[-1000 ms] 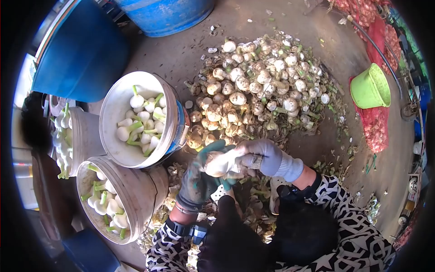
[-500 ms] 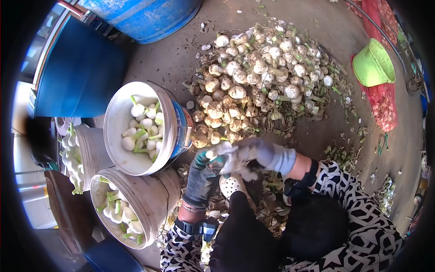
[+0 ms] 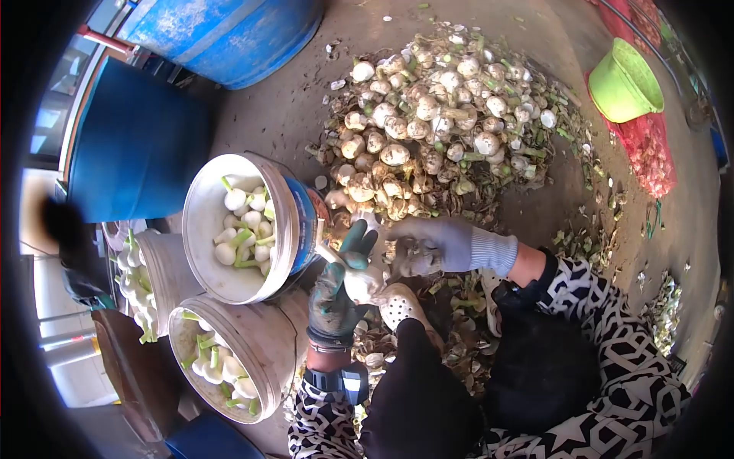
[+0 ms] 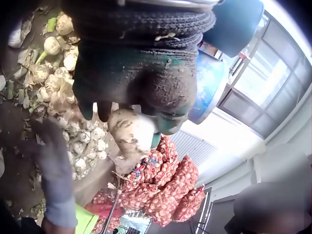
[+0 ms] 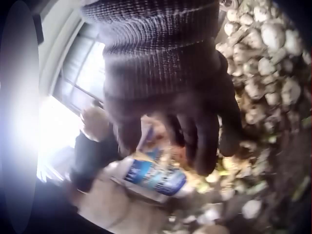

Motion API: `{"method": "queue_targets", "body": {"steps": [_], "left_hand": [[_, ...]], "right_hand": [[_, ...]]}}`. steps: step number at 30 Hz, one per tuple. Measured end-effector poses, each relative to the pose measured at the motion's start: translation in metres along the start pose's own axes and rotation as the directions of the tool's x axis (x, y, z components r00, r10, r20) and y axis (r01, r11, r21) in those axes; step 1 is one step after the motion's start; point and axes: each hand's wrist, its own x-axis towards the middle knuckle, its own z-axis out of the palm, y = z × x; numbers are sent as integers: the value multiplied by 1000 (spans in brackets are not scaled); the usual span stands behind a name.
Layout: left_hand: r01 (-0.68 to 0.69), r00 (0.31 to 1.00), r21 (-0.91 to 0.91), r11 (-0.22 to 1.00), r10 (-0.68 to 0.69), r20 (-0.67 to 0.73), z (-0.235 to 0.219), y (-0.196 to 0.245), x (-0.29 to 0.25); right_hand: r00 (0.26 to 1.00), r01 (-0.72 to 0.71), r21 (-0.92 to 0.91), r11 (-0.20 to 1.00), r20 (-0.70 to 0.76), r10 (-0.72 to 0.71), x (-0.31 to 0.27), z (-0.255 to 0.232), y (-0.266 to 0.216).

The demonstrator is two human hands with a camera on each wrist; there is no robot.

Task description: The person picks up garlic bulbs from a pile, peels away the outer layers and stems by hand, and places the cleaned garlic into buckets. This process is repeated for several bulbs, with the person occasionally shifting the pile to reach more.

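Observation:
My gloved left hand (image 3: 333, 300) holds a garlic bulb (image 3: 362, 284) with its whitish stalk poking out past the thumb, above a white perforated shoe. In the left wrist view the same bulb shows a white side and a brown-streaked side below the dirt-covered glove. My right hand (image 3: 422, 246), in a greyish knitted glove, is just right of the bulb and apart from it. Its fingers hang loose in the right wrist view, blurred, with nothing seen between them. A heap of unpeeled garlic bulbs (image 3: 447, 122) lies on the floor beyond both hands.
Left of my hands stand white buckets (image 3: 200, 264) holding white bulbs with green stems. Blue tubs (image 3: 141, 141) stand behind them. A lime-green bucket (image 3: 623, 83) sits on a red mesh sack (image 3: 651, 164) at right. Peelings (image 3: 459, 344) litter the floor around my feet.
My hands were together on the bulb; now the right hand has drawn away to the right. The bulb shows whiter in the left hand. The head view has shifted.

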Motion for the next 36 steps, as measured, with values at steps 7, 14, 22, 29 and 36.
{"method": "queue_targets", "body": {"steps": [7,14,22,29,36], "left_hand": [[-111,983,-177,978,134,126,-7,-20,16],[-12,1000,-200,980,15,10,-18,-16,19],[36,999,193,981,-42,27,-13,0,2],[-37,994,433,901,-11,106,21,0,2],[72,995,580,812,-100,18,16,7,3]], "right_hand": [[999,22,-430,902,52,0,21,25,-13],[764,-328,260,908,639,93,-5,32,-12],[870,-395,142,908,374,320,0,14,-14],[928,-362,394,845,238,286,-1,44,9],[991,131,359,924,-12,-136,-3,55,39]]}}
